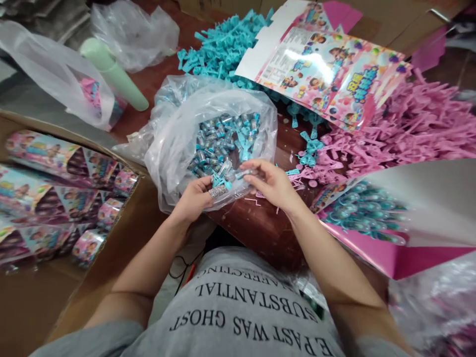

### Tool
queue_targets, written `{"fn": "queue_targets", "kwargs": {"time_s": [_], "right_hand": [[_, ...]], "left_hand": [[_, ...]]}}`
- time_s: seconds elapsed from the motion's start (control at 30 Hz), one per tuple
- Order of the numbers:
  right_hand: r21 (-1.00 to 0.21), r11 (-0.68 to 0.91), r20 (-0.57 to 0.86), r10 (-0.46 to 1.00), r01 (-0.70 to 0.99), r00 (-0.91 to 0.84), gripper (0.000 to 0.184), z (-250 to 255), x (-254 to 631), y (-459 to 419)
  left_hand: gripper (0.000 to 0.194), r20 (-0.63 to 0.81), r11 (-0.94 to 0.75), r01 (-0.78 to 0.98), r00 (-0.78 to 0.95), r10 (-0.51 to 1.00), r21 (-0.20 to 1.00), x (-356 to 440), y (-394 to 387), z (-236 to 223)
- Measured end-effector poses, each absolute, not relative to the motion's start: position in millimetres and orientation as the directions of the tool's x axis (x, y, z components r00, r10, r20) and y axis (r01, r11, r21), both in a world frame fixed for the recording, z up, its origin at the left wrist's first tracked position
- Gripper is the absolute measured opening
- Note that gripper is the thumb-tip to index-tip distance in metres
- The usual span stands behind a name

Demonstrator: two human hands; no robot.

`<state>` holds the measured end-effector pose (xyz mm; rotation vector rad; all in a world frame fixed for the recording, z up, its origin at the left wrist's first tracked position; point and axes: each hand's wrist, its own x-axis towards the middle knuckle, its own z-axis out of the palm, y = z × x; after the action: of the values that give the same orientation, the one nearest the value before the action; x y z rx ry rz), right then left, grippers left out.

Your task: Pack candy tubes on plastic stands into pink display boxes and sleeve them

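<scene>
A clear plastic bag (163, 148) lies open on the table, holding many small blue-capped capsules (213, 141) and a few blue plastic pieces (244, 139). At the bag's near edge my left hand (195, 198) is closed on a blue plastic clip-like piece (222, 174). A speckled grey band (218, 191) shows at its fingers. My right hand (273, 182) pinches a small clear tube (242, 174) just right of that piece. Whether tube and piece touch is too blurred to tell.
Piles of blue pieces (226, 44) and pink pieces (420, 124) lie behind and right. Printed cardboard sheets (320, 69) rest on them. An open box (394, 258) at right holds filled blue tubes (368, 210). A carton (111, 233) of packed goods stands left, near a green bottle (115, 74).
</scene>
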<state>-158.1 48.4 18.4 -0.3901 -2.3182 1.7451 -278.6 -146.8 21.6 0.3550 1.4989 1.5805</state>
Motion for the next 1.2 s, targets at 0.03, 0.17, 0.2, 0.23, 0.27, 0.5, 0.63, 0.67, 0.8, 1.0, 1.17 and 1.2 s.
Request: {"fn": "queue_targets", "kwargs": {"time_s": [0.03,0.17,0.2,0.23,0.27,0.5,0.63,0.67,0.8,1.0,1.17,1.2], "right_hand": [[-0.987,0.157,0.013,0.327,0.04,-0.945,0.038,21,-143,45],[-0.966,0.256,0.131,0.376,-0.033,-0.917,0.029,31,-101,38],[-0.934,0.355,0.181,0.376,-0.039,-0.909,0.026,34,-93,39],[-0.893,0.447,0.228,0.367,-0.044,-0.902,0.024,37,-86,40],[-0.851,0.522,0.267,0.35,-0.049,-0.898,0.024,39,-79,41],[-0.665,0.731,0.389,0.162,-0.155,-0.907,0.032,42,-25,40],[-0.746,0.654,0.431,0.338,-0.121,-0.837,0.024,40,-3,33],[-0.768,0.635,0.404,0.387,-0.078,-0.829,0.021,39,2,30],[-0.892,0.42,0.13,0.592,0.167,-0.795,0.023,38,26,23],[-0.934,0.3,0.071,0.688,0.194,-0.722,0.064,38,71,17],[-0.853,0.449,0.186,0.739,0.267,-0.647,0.031,57,126,28],[-0.815,0.473,0.204,0.774,0.334,-0.6,0.03,61,140,35]], "left_hand": [[0.045,-0.37,0.142,-0.424,-0.524,0.767,0.894,-276,-143,22],[0.042,-0.365,0.164,-0.431,-0.437,0.822,0.887,-261,-128,21],[0.041,-0.362,0.179,-0.415,-0.42,0.832,0.892,-257,-126,22],[0.04,-0.359,0.194,-0.394,-0.403,0.842,0.899,-253,-123,23],[0.039,-0.351,0.205,-0.368,-0.389,0.852,0.907,-250,-122,24],[0.04,-0.315,0.263,-0.232,-0.226,0.922,0.937,-223,-112,31],[0.036,-0.218,0.201,-0.105,-0.195,0.956,0.974,-203,-105,28],[0.032,-0.147,0.152,0.006,-0.207,0.967,0.988,-199,-103,28],[0.016,0.202,-0.122,0.551,-0.086,0.976,0.826,-188,-97,31],[0.036,0.204,-0.174,0.671,0.034,0.978,0.721,-155,-76,30],[0.074,0.298,-0.289,0.631,0.095,0.95,0.719,-124,-42,32],[0.078,0.362,-0.315,0.624,0.054,0.93,0.715,-123,-31,32]]}}
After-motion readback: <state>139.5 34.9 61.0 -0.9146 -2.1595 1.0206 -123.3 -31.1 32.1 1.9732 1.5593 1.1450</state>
